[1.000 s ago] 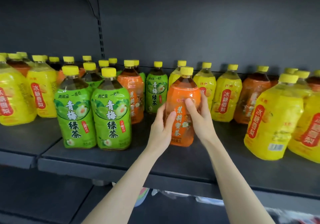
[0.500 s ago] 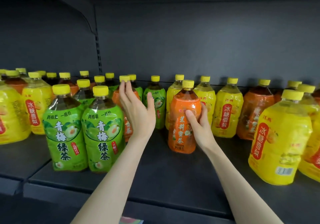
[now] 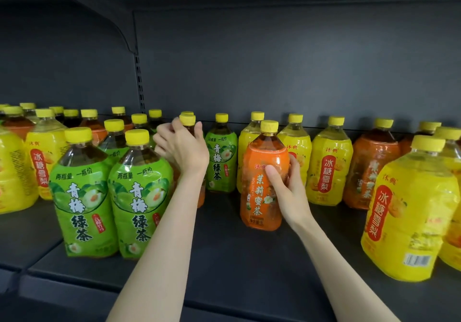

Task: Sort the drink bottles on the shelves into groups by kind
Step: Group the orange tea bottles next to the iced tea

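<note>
While the right hand [image 3: 289, 192] grips the front orange bottle [image 3: 259, 197], thumb on the label and fingers wrapped round its right side, the left hand [image 3: 183, 148] curls its fingers [image 3: 163, 134] round the neck of a second orange bottle [image 3: 188, 121], just under the cap. Both bottles stand upright on the shelf [image 3: 237, 259], long axis vertical. The second one lies left of the first and further back, tucked behind the front green pair [image 3: 82, 197], so the left hand is the nearer one for it. A lone green bottle [image 3: 220, 162] stands further back, in the gap between the two orange ones. Likely next step is bringing the orange ones together, and the back one must clear the green pair on the way. Count: orange, two in hand, at least two more at right [image 3: 371, 169], a few at back left, partly hidden. Green, three in plain sight plus at least two behind the pair. Yellow bottles [image 3: 329, 164], two at left, three in the middle, at least two at right.
</note>
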`<state>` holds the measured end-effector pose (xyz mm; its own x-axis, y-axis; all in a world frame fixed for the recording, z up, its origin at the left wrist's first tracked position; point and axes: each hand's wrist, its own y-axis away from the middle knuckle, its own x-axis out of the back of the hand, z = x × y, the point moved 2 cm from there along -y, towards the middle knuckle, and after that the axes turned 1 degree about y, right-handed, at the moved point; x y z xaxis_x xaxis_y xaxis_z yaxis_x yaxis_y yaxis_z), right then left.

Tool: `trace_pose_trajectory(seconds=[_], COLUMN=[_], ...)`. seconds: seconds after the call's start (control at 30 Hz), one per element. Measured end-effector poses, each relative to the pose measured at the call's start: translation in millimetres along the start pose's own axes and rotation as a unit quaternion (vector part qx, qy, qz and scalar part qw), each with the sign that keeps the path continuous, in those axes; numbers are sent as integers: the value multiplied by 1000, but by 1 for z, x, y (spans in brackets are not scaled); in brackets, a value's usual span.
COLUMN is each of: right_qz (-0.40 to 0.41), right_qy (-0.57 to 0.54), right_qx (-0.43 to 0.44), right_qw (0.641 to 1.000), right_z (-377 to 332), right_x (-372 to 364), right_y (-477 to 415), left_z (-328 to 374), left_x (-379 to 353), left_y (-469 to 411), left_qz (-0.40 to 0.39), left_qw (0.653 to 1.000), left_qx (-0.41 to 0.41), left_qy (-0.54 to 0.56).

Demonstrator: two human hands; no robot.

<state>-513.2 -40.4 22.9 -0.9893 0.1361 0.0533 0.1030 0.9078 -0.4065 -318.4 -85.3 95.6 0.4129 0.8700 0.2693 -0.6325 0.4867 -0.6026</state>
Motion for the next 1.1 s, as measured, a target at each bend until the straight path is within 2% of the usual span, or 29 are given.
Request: trace_pose_trajectory(seconds=[0.17,0.37,0.47,0.53,0.63,0.8,0.9,1.1], right_qz=[19,58,87,102,81,59,89,137], right_qy=[-2,-21,-20,-19,-48,-58,-58,-62], right_qx=[3,13,22,24,-7,-70,-93,-55], right_qw=[1000,998,996,994,996,994,990,987], right_z=[0,-2,-2,-1,-2,-3,-7,-16], right_x=[3,9,15,20,22,19,17,20], right_y=[4,10,13,15,18,27,35,75], left_z=[6,13,20,16,2,-27,-33,-31], left_x=[2,25,37,42,43,41,44,67], left_y=[18,40,55,67,84,107,116,131], left_qz=[-56,-134,-167,-183,-250,-351,-360,-339], left_qw=[993,957,932,920,904,866,861,850], left_qx=[-83,-136,-109,-58,29,107,120,103], left_qy=[65,217,303,342,346,338,339,389])
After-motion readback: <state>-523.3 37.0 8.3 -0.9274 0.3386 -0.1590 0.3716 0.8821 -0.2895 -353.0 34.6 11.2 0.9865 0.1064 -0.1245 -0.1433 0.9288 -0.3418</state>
